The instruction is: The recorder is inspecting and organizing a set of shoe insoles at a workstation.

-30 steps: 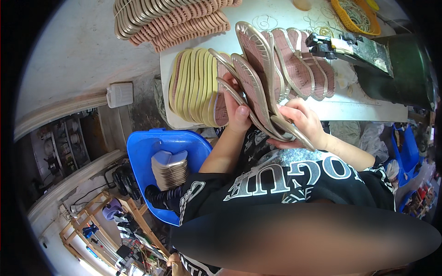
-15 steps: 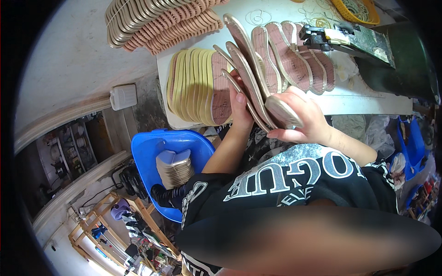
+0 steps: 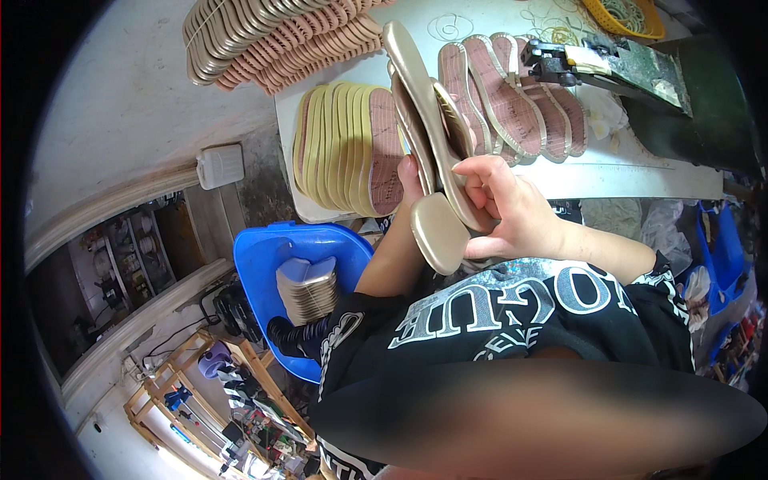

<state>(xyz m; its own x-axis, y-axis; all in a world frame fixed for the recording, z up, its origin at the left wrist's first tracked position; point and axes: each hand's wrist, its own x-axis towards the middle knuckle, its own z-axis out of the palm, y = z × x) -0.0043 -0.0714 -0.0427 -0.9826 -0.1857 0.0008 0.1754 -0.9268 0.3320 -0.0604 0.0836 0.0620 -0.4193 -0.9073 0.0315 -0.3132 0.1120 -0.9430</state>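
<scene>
Turned gold soles (image 3: 422, 104) at one o'clock, clasped in left hand (image 3: 410, 182) and pinched by right hand (image 3: 518, 206), exposing smooth sides (image 3: 440, 234), apparently mid-handling.

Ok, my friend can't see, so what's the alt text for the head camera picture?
A person's left hand and right hand hold a few shiny gold shoe soles. On a white table beyond lie overlapping yellow soles and pinkish soles with pale rims. A blue tub, lower left, holds stacked pieces.

Bright white tabletop (image 3: 500, 18); dim, seemingly soft shelving (image 3: 120, 272); black curved rim; smeary blur below.
</scene>
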